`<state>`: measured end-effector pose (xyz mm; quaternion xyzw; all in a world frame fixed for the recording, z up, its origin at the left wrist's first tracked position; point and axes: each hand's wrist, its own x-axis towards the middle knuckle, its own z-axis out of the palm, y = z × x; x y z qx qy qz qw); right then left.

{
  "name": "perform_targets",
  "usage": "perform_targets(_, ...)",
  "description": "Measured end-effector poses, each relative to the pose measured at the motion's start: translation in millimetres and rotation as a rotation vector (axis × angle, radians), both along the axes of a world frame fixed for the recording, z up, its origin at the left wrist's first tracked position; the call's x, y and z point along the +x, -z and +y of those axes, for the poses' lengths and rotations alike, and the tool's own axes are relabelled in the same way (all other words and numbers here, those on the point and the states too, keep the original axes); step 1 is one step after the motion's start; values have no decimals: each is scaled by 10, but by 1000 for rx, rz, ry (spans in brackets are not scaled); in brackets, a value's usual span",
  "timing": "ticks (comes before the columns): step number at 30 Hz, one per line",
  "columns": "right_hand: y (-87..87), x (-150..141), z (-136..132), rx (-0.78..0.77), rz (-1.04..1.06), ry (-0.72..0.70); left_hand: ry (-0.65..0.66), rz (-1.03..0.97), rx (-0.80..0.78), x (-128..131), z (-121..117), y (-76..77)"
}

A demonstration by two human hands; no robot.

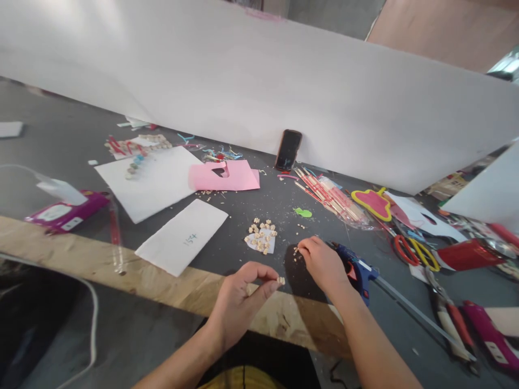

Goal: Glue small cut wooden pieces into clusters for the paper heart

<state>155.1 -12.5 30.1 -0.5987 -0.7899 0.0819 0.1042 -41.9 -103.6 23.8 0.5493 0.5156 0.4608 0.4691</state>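
Note:
My left hand [239, 300] hovers over the table's wooden front edge [162, 281], with thumb and fingers pinched on a small cream bead [280, 280]. My right hand [322, 263] rests on the dark table top, fingertips pinched at a few loose cream beads [297, 252] on a dark patch. Just beyond both hands lies a small white paper piece [261, 238] covered with several cream flower-shaped beads. A blue glue gun [359, 273] lies right behind my right hand.
A white slip [182, 235], a large white sheet [150, 181] and pink paper [227, 175] lie to the left. A phone [288, 149] leans on the white board. Sticks in plastic [332, 197], scissors [416, 251], pliers [450, 319] and a purple packet [67, 210] surround the area.

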Motion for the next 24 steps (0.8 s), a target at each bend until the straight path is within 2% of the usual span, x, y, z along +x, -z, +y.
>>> perform_targets(4,-89,58,-119,52,128,41,-8,103,118,-4,21,-37)
perform_targets(9,-256,-23,-624,112,358,68,-1,288,405,19,72,-19)
perform_targets(13,-260,-180,-938,154,635,44,-64,409,684,76,106,-4)
perform_targets(16,-233,-250,-991,167,684,36,-116,415,822,110,104,-31)
perform_targets(24,-234,-279,-1005,192,709,21,-98,455,902,111,72,-96)
